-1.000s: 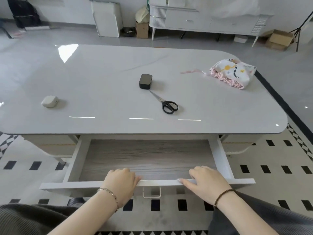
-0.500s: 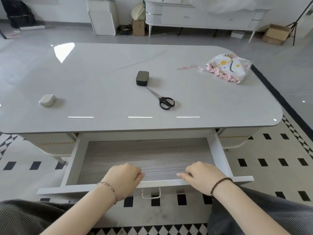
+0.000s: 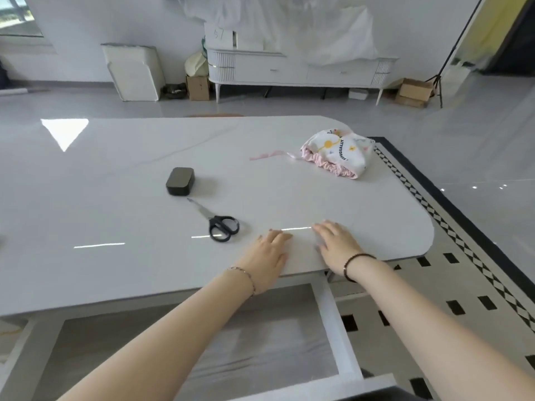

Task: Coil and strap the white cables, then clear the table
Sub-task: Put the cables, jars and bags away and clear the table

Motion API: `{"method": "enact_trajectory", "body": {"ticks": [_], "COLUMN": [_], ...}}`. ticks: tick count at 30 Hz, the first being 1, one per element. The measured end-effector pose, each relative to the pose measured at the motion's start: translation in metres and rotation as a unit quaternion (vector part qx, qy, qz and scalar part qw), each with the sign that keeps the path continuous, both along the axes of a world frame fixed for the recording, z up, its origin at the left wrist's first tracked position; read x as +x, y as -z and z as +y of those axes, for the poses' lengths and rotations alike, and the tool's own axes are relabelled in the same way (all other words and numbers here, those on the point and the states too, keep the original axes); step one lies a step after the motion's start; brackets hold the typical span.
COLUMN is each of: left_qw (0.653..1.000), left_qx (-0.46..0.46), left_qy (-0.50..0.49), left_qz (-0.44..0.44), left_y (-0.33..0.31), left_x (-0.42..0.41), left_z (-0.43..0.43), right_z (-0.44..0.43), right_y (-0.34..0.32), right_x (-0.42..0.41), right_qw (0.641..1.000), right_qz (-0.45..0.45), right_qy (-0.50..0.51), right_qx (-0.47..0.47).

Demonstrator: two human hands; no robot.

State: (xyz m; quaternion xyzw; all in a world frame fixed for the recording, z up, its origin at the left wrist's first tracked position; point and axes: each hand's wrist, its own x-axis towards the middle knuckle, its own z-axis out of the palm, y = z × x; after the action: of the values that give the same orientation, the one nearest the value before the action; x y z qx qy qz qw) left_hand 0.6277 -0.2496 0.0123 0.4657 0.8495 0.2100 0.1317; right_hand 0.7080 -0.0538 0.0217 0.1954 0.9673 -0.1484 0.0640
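Observation:
My left hand point(image 3: 270, 253) and my right hand point(image 3: 337, 246) lie over the near right part of the glossy white table point(image 3: 101, 183), fingers straight, holding nothing. Black-handled scissors point(image 3: 218, 224) lie just left of my left hand. A small dark box point(image 3: 180, 181) sits beyond the scissors. A printed drawstring pouch with pink trim point(image 3: 337, 154) lies at the far right of the table, its pink cord trailing left. No white cable shows on the table.
The table's drawer point(image 3: 202, 342) stands pulled out below my arms, its wood-grain floor bare. A patterned black-and-white rug point(image 3: 463, 285) lies right of the table. A white sideboard point(image 3: 298, 70), cardboard boxes and a tripod stand at the back.
Both hands have left the drawer's front rail and moved up and forward over the tabletop. The view has swung right, so the small white object at the table's left is out of frame.

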Motion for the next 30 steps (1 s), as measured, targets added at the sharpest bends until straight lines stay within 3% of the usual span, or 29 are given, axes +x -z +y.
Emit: {"method": "enact_trajectory", "body": {"ticks": [3, 5, 9, 15, 20, 24, 30], "left_qw": [0.987, 0.986, 0.987, 0.984, 0.988, 0.976, 0.969], "left_qx": [-0.073, -0.066, -0.035, 0.079, 0.069, 0.074, 0.073], "left_qy": [-0.022, -0.017, -0.027, -0.108, -0.111, -0.151, -0.190], "left_qz": [0.141, 0.154, 0.154, 0.121, 0.088, 0.136, 0.138], "left_y": [0.022, 0.025, 0.026, 0.025, 0.023, 0.022, 0.023], "left_x": [-0.008, -0.018, -0.056, -0.104, -0.145, -0.171, -0.176], "left_z": [0.045, 0.070, 0.129, 0.202, 0.247, 0.268, 0.272], "right_z": [0.024, 0.037, 0.075, 0.116, 0.148, 0.162, 0.163], "right_y": [0.025, 0.032, 0.036, 0.038, 0.040, 0.041, 0.040], "right_x": [-0.003, -0.015, -0.060, -0.114, -0.145, -0.158, -0.153], "right_qw": [0.987, 0.975, 0.971, 0.942, 0.930, 0.920, 0.924], "right_qz": [0.146, 0.201, 0.190, 0.250, 0.218, 0.220, 0.276], "right_qy": [0.041, 0.082, 0.127, 0.203, 0.274, 0.311, 0.261], "right_qx": [0.049, 0.050, 0.064, 0.090, 0.108, 0.090, 0.056]}}
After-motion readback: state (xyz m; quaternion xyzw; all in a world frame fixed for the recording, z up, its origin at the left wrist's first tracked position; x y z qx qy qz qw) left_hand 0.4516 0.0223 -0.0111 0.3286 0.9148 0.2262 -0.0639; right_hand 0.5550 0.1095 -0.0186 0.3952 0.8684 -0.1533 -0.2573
